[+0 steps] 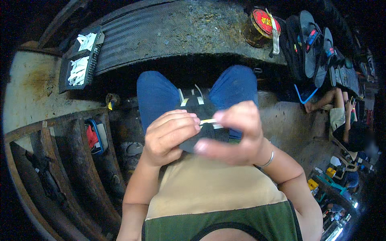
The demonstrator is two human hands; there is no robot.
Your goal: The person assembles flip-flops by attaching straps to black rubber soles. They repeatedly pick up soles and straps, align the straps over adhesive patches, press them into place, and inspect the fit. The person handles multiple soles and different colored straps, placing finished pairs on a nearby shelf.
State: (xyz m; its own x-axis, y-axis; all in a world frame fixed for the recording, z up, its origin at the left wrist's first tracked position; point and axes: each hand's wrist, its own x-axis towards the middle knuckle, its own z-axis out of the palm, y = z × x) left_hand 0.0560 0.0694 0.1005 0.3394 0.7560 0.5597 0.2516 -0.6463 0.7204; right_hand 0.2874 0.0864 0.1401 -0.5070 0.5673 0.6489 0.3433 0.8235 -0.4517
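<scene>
Right hand and left hand, fingers clamped on a black piece with pale strips; behind the piece, blue-clad knees; beyond it, a red-lidded tin.

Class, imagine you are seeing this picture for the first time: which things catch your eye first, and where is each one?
At the centre, the left hand and right hand together pinch a dark piece with pale strips over the lap. At upper left, a black tray holds white slips. At top right sits a round tin with a red lid, beside a row of sandals.
</scene>
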